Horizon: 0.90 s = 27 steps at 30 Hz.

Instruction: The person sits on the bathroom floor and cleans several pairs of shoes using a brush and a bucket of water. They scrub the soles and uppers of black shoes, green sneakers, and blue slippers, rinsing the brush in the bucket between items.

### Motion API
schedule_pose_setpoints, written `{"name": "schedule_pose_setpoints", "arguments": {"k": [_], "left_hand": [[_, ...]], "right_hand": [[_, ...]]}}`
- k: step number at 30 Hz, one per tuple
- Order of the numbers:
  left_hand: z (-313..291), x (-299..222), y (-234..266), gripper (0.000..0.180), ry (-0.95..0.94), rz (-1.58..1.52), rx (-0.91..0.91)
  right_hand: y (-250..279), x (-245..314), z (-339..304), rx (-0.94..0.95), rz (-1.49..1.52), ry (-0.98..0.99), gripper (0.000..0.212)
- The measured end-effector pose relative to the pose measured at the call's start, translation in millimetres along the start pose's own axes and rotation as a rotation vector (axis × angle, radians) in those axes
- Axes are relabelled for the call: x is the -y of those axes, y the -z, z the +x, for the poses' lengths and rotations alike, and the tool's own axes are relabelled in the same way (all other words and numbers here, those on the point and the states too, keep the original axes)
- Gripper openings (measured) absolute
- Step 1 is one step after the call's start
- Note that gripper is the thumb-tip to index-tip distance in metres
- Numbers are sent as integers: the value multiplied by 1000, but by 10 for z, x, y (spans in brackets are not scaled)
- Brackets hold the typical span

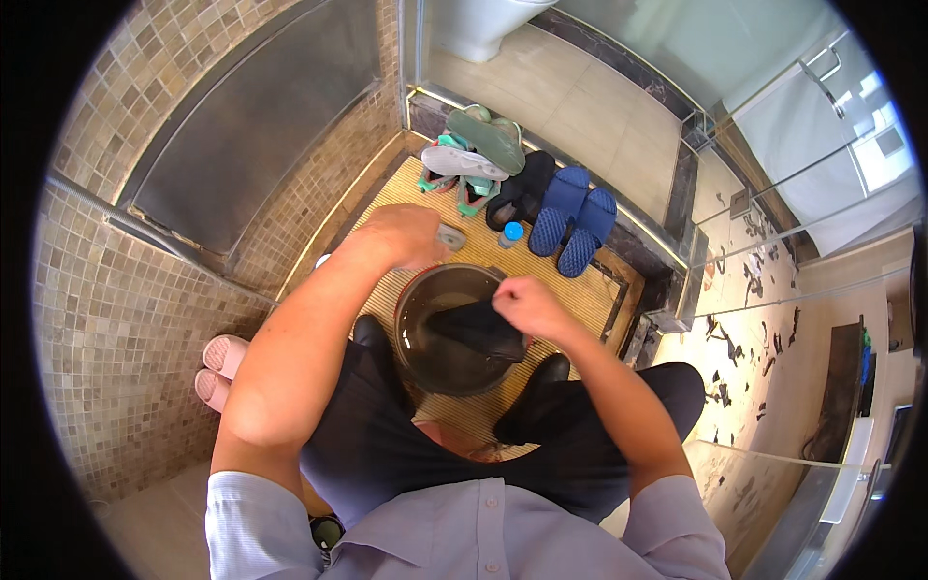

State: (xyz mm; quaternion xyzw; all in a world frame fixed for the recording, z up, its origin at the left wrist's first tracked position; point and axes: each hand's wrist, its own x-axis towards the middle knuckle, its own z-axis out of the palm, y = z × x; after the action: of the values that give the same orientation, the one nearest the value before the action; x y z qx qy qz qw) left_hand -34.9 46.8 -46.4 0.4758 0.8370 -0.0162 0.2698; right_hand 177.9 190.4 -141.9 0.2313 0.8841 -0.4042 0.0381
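cloth (476, 329) in right hand (528, 307), left hand (411, 237) apart

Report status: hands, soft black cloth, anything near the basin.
Right hand gripping black cloth over round dark basin. Left hand at small grey object, grip unclear. Small blue-capped container beyond basin.

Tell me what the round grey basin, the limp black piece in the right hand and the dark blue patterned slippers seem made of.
Round grey basin: probably smooth metal, given its shiny glints; plastic remains possible.
Limp black piece: apparently matte fabric, drooping softly from the right hand.
Dark blue patterned slippers: likely matte foam or rubber, with a raised, moulded-looking texture.
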Motion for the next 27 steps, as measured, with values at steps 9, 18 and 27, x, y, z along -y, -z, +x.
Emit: {"name": "schedule_pose_setpoints", "arguments": {"k": [9, 18, 27], "left_hand": [[33, 2, -18, 46, -41, -2, 3], [26, -151, -7, 45, -80, -8, -23], [95, -63, -130, 49, -92, -20, -12]], "right_hand": [[-1257, -369, -151, 276, -339, 81, 24], [-1856, -798, -157, 315, -561, 108, 26], [-1992, -1235, 45, 365, -439, -105, 29]]}}
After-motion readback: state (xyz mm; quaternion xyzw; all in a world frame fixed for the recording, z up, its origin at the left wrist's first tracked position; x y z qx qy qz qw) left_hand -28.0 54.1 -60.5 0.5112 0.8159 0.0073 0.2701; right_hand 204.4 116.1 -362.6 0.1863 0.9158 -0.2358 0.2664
